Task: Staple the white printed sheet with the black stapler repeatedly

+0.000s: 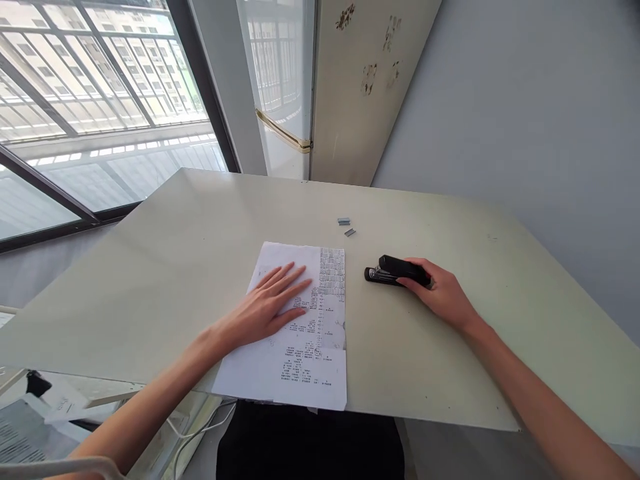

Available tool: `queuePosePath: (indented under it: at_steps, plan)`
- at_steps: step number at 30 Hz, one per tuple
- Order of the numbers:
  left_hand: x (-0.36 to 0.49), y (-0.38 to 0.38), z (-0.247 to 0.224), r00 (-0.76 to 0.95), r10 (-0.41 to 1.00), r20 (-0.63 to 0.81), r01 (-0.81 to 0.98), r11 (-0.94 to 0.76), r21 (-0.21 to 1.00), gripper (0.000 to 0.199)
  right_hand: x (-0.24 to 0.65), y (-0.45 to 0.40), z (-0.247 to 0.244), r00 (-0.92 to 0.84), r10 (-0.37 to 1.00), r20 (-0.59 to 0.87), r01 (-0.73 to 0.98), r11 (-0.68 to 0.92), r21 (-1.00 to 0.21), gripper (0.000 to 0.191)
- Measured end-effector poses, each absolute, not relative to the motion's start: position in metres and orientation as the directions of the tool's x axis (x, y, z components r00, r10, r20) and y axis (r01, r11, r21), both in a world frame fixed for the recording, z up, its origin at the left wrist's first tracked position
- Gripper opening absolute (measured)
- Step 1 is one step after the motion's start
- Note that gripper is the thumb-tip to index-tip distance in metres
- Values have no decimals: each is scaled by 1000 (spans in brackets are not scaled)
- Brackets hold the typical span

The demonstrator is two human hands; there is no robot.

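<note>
Printed sheets of paper (310, 363) lie near the table's front edge, slightly overhanging it. Flat on them rests my left hand (273, 300), its fingers spread. To the right of the paper is a black stapler (400, 268), its jaw facing left towards the sheets. My right hand (440, 290) grips the stapler's rear end, thumb on the near side and fingers on the far side. Beyond the paper lie two small strips of staples, one bluish strip (344, 221) and one grey strip (350, 233).
The pale table (150, 267) has an angled outline, with a grey wall (525, 100) along its right. A fridge (360, 120) stands past the far edge, a window (100, 80) at left. Below the left edge are papers (30, 427) and white cables (193, 437).
</note>
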State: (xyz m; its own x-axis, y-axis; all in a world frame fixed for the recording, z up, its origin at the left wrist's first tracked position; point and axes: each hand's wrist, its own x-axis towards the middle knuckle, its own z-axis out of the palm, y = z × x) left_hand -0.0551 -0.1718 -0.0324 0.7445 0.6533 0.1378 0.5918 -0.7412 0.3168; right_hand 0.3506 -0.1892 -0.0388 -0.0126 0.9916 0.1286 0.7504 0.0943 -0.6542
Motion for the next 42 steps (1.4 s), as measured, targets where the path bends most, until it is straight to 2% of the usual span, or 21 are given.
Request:
queuePosePath:
  at_steps: [7, 14, 21, 24, 28, 42]
  plan:
    - [-74, -164, -36, 599, 794, 107, 748, -602, 279, 60, 361, -177, -45, 65, 997, 44, 606, -5, -795, 52]
    - [-76, -146, -39, 521, 844, 129, 798, -535, 275, 61, 364, -176, -51, 25, 998, 51, 550, 29, -835, 52]
    - [-77, -139, -37, 536, 834, 133, 781, -550, 296, 62, 371, -176, -49, -34, 999, -13, 524, 7, -852, 52]
    - [-78, -138, -37, 540, 832, 131, 776, -552, 306, 63, 373, -175, -50, -3, 999, 38, 418, 36, -908, 49]
    - [-80, -135, -36, 559, 819, 127, 764, -569, 303, 63, 373, -175, -54, 137, 986, 99, 277, 58, -959, 50]
    - [-79, -130, -37, 577, 805, 135, 762, -591, 266, 62, 375, -173, -59, 123, 987, 105, 410, 46, -911, 48]
